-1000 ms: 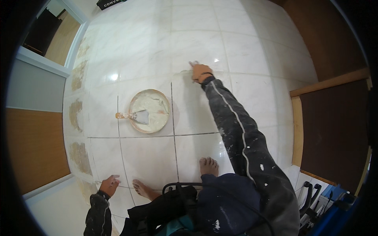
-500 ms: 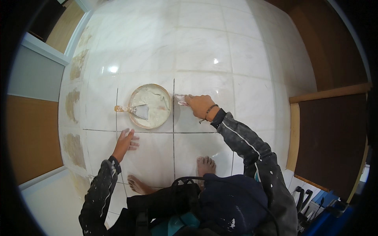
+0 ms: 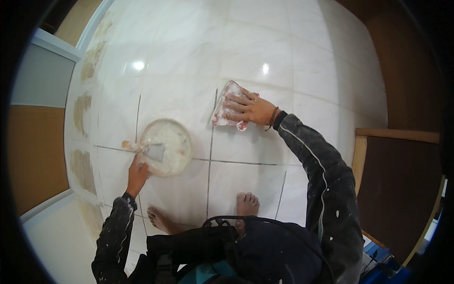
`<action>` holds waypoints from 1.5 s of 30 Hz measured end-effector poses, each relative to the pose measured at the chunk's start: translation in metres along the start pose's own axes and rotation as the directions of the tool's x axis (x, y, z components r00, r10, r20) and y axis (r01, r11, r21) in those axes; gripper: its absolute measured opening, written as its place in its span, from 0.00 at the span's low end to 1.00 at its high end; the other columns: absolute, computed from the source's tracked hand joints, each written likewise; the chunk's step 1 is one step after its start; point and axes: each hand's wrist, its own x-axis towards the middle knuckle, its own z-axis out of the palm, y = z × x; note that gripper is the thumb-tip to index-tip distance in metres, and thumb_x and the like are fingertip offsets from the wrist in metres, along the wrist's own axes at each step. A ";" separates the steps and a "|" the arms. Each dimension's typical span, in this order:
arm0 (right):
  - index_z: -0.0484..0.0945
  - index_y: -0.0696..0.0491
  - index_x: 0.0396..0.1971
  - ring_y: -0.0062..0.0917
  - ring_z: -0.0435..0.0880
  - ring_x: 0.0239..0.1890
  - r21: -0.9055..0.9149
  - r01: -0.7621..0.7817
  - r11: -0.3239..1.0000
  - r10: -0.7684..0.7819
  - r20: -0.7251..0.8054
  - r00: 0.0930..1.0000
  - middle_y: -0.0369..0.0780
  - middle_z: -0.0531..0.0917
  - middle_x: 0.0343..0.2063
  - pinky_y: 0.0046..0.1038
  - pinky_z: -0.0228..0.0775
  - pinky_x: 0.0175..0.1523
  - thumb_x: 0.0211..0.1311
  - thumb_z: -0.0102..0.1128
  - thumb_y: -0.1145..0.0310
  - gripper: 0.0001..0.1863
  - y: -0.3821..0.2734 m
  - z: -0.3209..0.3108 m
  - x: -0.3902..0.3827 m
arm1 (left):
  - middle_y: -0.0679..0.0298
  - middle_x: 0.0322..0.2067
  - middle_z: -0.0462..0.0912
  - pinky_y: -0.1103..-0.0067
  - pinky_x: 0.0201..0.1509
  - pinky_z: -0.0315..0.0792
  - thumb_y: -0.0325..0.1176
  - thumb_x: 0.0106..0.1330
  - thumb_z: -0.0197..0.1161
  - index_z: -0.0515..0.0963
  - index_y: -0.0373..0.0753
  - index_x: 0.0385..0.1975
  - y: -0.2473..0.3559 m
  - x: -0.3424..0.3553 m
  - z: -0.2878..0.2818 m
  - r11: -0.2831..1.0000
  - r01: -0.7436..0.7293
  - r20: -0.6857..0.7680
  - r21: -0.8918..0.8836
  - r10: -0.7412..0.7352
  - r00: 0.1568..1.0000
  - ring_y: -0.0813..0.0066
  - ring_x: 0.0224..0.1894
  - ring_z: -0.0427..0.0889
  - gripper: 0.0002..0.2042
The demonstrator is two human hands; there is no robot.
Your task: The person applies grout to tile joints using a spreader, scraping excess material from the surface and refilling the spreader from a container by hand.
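A round bowl (image 3: 185, 165) of off-white paste sits on the tiled floor at centre left. A putty knife (image 3: 155, 152) lies across its left side, blade on the paste and handle over the rim. My left hand (image 3: 137, 174) is closed at the bowl's left rim, close under the knife handle; its fingertips are smeared by motion. To the right of the bowl, my right hand (image 3: 248, 109) lies flat with fingers spread on a red and white rag (image 3: 229, 91). The rag rests on the tiles beside a dark vertical joint (image 3: 210, 182).
Both bare feet stand on the near tiles, the right foot (image 3: 247, 204) below the rag. Brownish patches (image 3: 82, 165) run along the left floor edge. A wood-edged dark brown panel (image 3: 402, 184) stands at right, with blue items (image 3: 392, 270) at lower right.
The bowl has slid left and toward me, the putty knife with it. My left hand has reached its rim. My right hand has flattened over the rag, which is now spread out.
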 end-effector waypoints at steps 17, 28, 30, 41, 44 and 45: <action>0.70 0.40 0.56 0.29 0.73 0.57 0.319 -0.099 0.942 0.021 0.237 0.971 0.35 0.77 0.52 0.39 0.64 0.58 0.50 0.54 0.77 0.30 0.160 -0.197 -0.111 | 0.57 0.30 0.82 0.81 0.23 0.72 0.43 0.70 0.49 0.65 0.35 0.56 0.192 -0.404 -0.060 0.735 0.667 -0.213 0.120 -0.637 0.741 0.75 0.22 0.80 0.21; 0.69 0.46 0.55 0.42 0.82 0.34 0.139 -0.559 0.817 0.470 0.399 0.787 0.45 0.83 0.32 0.41 0.73 0.36 0.44 0.55 0.70 0.31 0.042 -0.209 0.026 | 0.56 0.31 0.83 0.70 0.42 0.75 0.33 0.62 0.55 0.71 0.37 0.51 0.155 -0.438 -0.029 0.781 0.246 0.133 0.574 -0.385 0.913 0.60 0.34 0.83 0.17; 0.70 0.48 0.51 0.41 0.83 0.36 0.225 -0.465 0.856 0.310 0.494 0.812 0.47 0.82 0.32 0.41 0.74 0.37 0.50 0.55 0.68 0.24 -0.028 -0.219 0.036 | 0.55 0.33 0.83 0.72 0.37 0.74 0.31 0.63 0.55 0.71 0.37 0.51 0.142 -0.436 -0.054 0.790 0.199 0.068 0.580 -0.290 0.954 0.62 0.35 0.83 0.16; 0.76 0.61 0.35 0.23 0.80 0.23 0.671 -0.742 0.009 0.367 0.688 0.626 0.40 0.79 0.23 0.27 0.73 0.27 0.54 0.53 0.69 0.12 -0.023 -0.215 0.016 | 0.52 0.35 0.82 0.71 0.42 0.76 0.33 0.62 0.56 0.71 0.34 0.50 0.066 -0.472 -0.102 0.740 0.255 0.114 0.622 -0.408 0.906 0.58 0.35 0.83 0.17; 0.75 0.62 0.28 0.22 0.78 0.20 0.820 -0.552 -0.151 0.522 0.540 0.660 0.39 0.79 0.23 0.26 0.72 0.26 0.55 0.53 0.67 0.11 -0.016 -0.195 0.028 | 0.52 0.35 0.82 0.71 0.41 0.76 0.33 0.62 0.56 0.71 0.34 0.50 0.065 -0.474 -0.108 0.792 0.259 0.100 0.553 -0.371 0.923 0.58 0.35 0.83 0.17; 0.75 0.62 0.27 0.21 0.77 0.21 0.822 -0.562 -0.090 0.527 0.518 0.674 0.39 0.79 0.23 0.25 0.71 0.27 0.55 0.54 0.67 0.11 -0.016 -0.196 0.033 | 0.52 0.35 0.82 0.71 0.41 0.76 0.33 0.62 0.56 0.71 0.34 0.50 0.064 -0.474 -0.113 0.795 0.262 0.098 0.548 -0.372 0.923 0.58 0.35 0.83 0.17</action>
